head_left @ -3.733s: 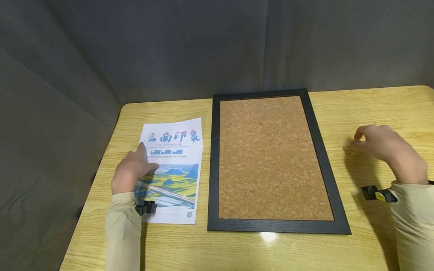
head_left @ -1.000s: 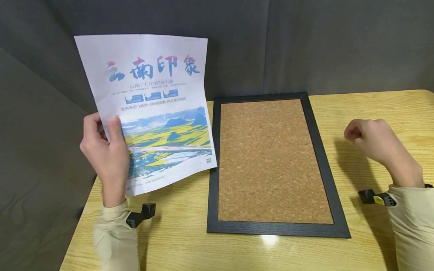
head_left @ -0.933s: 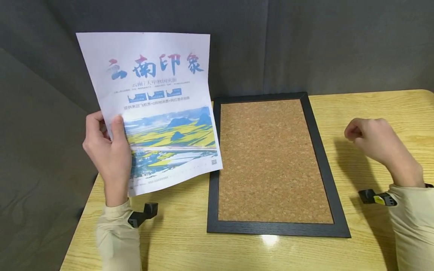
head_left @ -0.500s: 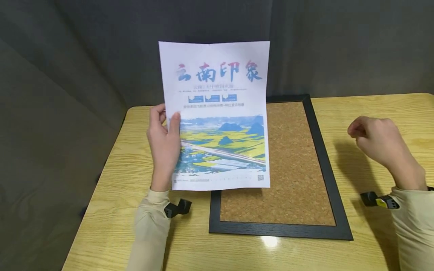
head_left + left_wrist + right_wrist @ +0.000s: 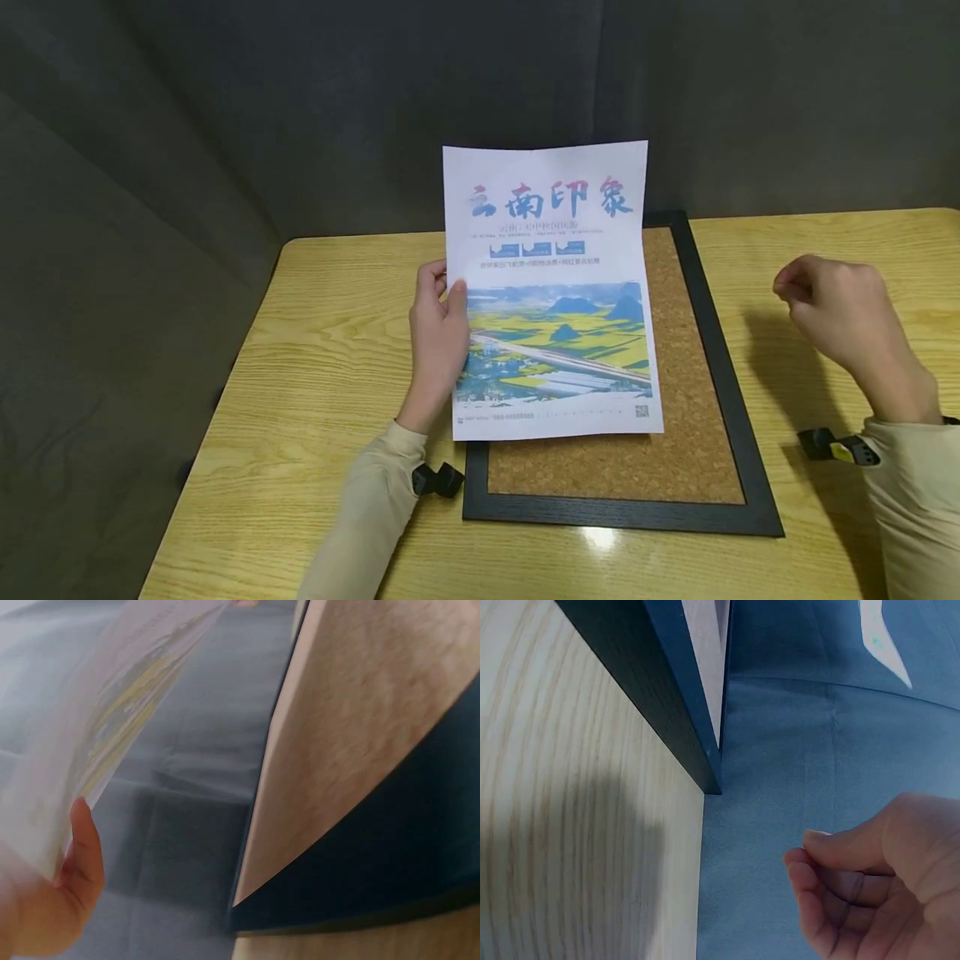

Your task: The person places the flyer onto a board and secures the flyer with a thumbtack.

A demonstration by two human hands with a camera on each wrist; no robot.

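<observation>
Pale wood grain runs across the table [image 5: 315, 375] under our arms, and a grey fabric wall closes it off behind. Nearest us lies the cork board [image 5: 693, 467], flat on the table in its black frame, which serves as our landmark. At its near left corner sits the black camera strapped to our left wrist, and our beige sleeve [image 5: 360, 517] leads up from there.

Our left hand [image 5: 438, 337] pinches the poster [image 5: 551, 292] at its left edge, thumb on the printed face and fingers behind, just over the left rail of the cork board. We hold the sheet raised and tilted above the board, covering most of its left and middle, with cork showing along the right side and the near end. The left wrist view shows the paper lifted clear of the cork.

To the right of the cork board, our right hand [image 5: 843, 312] hangs above the table with its fingers curled inward; whether something small sits between the fingertips we cannot tell.
</observation>
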